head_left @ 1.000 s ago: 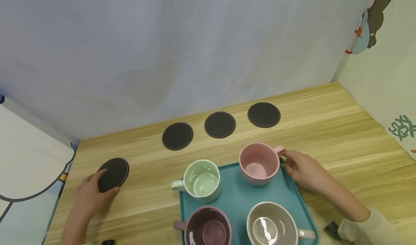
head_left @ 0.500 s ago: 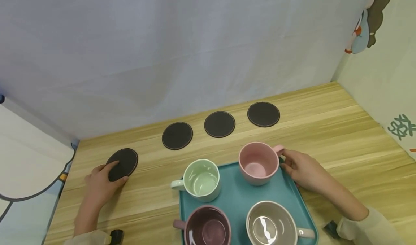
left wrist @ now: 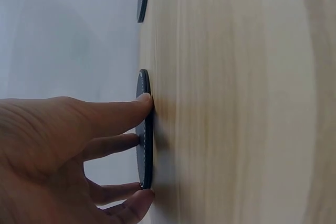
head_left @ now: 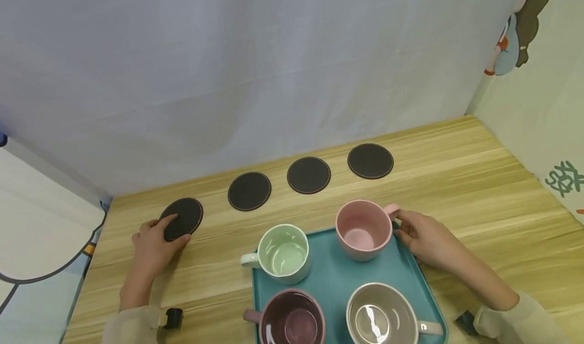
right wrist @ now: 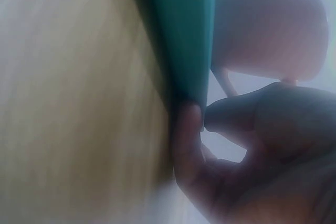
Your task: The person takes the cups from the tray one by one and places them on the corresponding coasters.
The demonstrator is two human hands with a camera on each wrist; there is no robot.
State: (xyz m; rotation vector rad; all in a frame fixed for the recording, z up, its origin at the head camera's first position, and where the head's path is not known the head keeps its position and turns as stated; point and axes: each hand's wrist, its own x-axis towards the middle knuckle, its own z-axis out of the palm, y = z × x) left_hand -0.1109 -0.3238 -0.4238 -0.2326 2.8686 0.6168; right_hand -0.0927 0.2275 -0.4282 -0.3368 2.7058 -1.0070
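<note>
My left hand [head_left: 155, 245] spans a round black coaster [head_left: 188, 216] lying on the wooden table, thumb and fingers at its edges and one finger over the top. In the left wrist view, that hand [left wrist: 73, 150] grips the coaster [left wrist: 142, 156] by its rim. At the teal tray's [head_left: 339, 278] far right corner, my right hand [head_left: 426, 237] has curled fingers at the handle of a pink mug [head_left: 360, 232]. The right wrist view shows a finger of this hand [right wrist: 252, 145] against the tray edge [right wrist: 184, 35]; the hand partly hides the mug's [right wrist: 273, 30] handle.
Further coasters [head_left: 249, 191] lie in a row along the table's back edge. The tray also carries a green mug [head_left: 283, 255], a purple mug [head_left: 292, 318] and a grey mug [head_left: 382, 316]. A pale cloth [head_left: 251, 75] hangs behind the table.
My left hand has slid the black coaster right and away from me, closer to the line of the other coasters. The right hand and the mugs have stayed put.
</note>
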